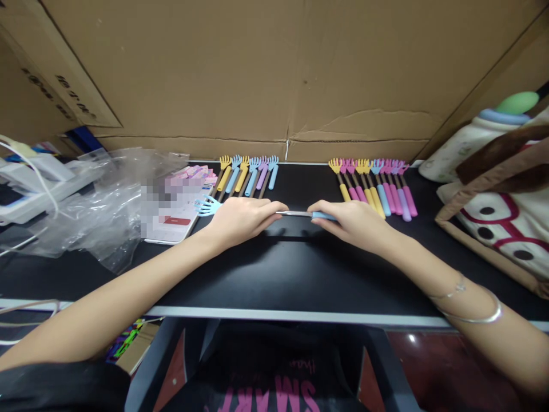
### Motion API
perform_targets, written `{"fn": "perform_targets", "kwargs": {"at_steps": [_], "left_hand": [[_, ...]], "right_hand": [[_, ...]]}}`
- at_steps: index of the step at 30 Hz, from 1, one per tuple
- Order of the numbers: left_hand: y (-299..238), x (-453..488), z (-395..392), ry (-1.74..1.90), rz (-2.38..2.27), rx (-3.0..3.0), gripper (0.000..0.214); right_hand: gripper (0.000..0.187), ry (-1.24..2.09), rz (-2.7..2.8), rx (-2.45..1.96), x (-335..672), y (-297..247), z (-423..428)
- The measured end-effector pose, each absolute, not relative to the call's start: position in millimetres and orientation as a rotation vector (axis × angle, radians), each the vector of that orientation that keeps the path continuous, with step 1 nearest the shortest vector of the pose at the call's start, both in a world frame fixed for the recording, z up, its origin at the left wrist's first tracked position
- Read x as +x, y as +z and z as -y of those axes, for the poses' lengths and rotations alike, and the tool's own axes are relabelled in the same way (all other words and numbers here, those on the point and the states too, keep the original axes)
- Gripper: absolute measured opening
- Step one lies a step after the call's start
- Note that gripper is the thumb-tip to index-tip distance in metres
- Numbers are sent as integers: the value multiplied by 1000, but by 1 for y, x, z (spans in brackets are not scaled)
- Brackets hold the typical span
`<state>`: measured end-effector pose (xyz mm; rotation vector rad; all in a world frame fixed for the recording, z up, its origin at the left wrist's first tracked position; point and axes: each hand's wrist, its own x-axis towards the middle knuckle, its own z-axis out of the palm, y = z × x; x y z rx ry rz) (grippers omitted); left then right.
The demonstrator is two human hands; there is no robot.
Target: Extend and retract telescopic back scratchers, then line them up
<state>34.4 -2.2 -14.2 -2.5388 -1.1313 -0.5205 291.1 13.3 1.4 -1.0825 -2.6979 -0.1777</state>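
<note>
Head view: blue scratcher [300,214] held roughly level above the worktop [257,280], between both hands. Left hand [246,220] pinches the rod [287,213], right hand [349,223] grips the handle [322,216]. Tips: line hands up with rod, apply force straight along it; sideways load could probably bend it. Mind the claw [209,206] near the phone [182,220].

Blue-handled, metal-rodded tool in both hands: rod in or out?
Out, extent unclear: silver metal rod shows between left hand and blue handle.
</note>
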Motion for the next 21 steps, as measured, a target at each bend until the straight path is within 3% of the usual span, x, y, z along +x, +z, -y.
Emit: {"fn": "perform_targets", "kwargs": {"at_steps": [21], "left_hand": [[-11, 33, 2, -517, 1320, -2812, 37]], "right_hand": [[31, -396, 2664, -968, 290, -2, -12]]}}
